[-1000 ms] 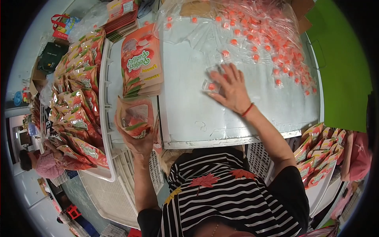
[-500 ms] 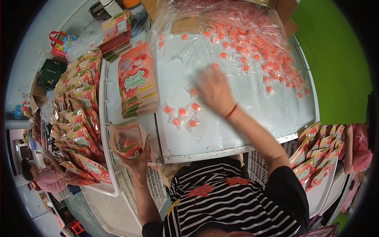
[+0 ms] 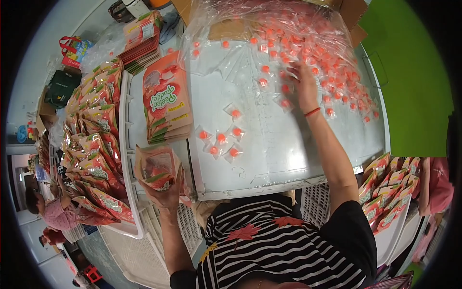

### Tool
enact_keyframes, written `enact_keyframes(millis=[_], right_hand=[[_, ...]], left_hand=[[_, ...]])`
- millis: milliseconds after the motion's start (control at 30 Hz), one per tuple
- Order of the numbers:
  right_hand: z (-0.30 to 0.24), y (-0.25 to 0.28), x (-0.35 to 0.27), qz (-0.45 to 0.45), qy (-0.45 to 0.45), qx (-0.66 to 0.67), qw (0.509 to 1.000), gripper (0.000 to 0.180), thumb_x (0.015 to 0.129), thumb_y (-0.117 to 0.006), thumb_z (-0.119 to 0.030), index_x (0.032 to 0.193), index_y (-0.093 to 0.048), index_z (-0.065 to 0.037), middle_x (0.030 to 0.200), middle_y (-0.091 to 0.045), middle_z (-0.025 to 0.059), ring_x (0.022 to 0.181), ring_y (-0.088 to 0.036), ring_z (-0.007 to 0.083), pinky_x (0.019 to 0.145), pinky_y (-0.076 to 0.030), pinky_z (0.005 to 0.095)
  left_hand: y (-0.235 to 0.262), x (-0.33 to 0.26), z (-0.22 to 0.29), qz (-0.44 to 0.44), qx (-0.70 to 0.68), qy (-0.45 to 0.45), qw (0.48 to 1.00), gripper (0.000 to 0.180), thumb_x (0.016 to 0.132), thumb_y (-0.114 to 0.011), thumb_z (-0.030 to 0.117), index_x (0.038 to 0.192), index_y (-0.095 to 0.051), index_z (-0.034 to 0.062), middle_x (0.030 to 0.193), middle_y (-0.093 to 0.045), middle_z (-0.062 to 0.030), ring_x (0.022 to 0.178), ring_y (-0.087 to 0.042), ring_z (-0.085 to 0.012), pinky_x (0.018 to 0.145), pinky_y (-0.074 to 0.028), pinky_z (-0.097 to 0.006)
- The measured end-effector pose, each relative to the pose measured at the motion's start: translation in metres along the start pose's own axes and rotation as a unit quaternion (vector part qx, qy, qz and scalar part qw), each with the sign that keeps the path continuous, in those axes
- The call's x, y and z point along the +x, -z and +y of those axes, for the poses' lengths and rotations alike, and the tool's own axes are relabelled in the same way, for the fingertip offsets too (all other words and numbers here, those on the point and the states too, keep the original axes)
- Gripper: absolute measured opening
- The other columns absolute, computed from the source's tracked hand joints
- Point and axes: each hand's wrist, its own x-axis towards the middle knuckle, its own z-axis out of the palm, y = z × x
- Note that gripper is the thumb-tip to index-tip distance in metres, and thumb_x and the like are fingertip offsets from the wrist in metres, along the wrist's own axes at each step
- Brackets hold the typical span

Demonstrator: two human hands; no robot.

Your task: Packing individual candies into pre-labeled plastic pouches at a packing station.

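My left hand [image 3: 165, 196] is closed around a pink stand-up pouch [image 3: 158, 166], whose top gapes open; reddish contents show inside. Over the white tabletop [image 3: 269, 159], my right hand [image 3: 305, 86] has its fingers stretched out beside the heap of clear-wrapped red candies [image 3: 332, 74]. A few blurred candies [image 3: 285, 103] lie just left of that hand, apart from the heap. Nearer to me, several wrapped candies [image 3: 221, 138] form a small cluster. Left of them lies a stack of flat pink pouches [image 3: 168, 96].
A white crate [image 3: 129, 192] of filled pouches [image 3: 98, 144] stands at the left. More flat pouches [image 3: 144, 43] are piled behind. Clear plastic film [image 3: 216, 53] spreads from a cardboard box [image 3: 351, 12] at the back. Another tray of pouches [image 3: 390, 192] and a person's pink sleeve [image 3: 440, 180] are at right.
My right hand has moved right and slightly away, to the heap's edge. Some candies beside it have shifted. My left hand keeps hold of the pouch, almost in place.
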Motion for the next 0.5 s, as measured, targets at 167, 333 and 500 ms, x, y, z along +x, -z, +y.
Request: enact_keyframes(millis=[167,333,500], right_hand=[[-0.018,0.052,0.014,0.070,-0.056,0.127,0.988,0.032,0.099,-0.037,-0.024,0.117,-0.049,-0.001,0.110,-0.060,0.0151,0.098,-0.062,0.0259,0.087,-0.049,0.0345],[-0.003,0.058,0.007,0.044,0.072,-0.171,0.982,0.030,0.099,-0.038,-0.020,0.120,-0.050,-0.002,0.112,-0.060,0.0143,0.102,-0.061,0.0264,0.087,-0.048,0.0357],[-0.004,0.023,0.023,-0.092,0.267,-0.483,0.829,0.029,0.097,-0.042,-0.015,0.122,-0.051,-0.005,0.118,-0.056,0.0199,0.109,-0.055,0.0361,0.091,-0.045,0.0398]], left_hand=[[-0.004,-0.004,0.000,0.023,0.000,-0.034,0.999,0.093,0.062,-0.087,0.018,0.134,-0.032,-0.0027,0.124,-0.049,-0.0168,0.107,-0.053,-0.0251,0.092,-0.043,-0.034],[-0.006,-0.004,-0.001,0.009,0.021,-0.040,0.999,0.093,0.063,-0.086,0.016,0.135,-0.031,-0.0033,0.124,-0.049,-0.0171,0.108,-0.052,-0.0260,0.092,-0.043,-0.035],[-0.005,0.001,0.004,0.009,0.009,-0.037,0.999,0.093,0.064,-0.086,0.016,0.136,-0.030,-0.0036,0.124,-0.049,-0.0171,0.108,-0.052,-0.0249,0.092,-0.043,-0.035]])
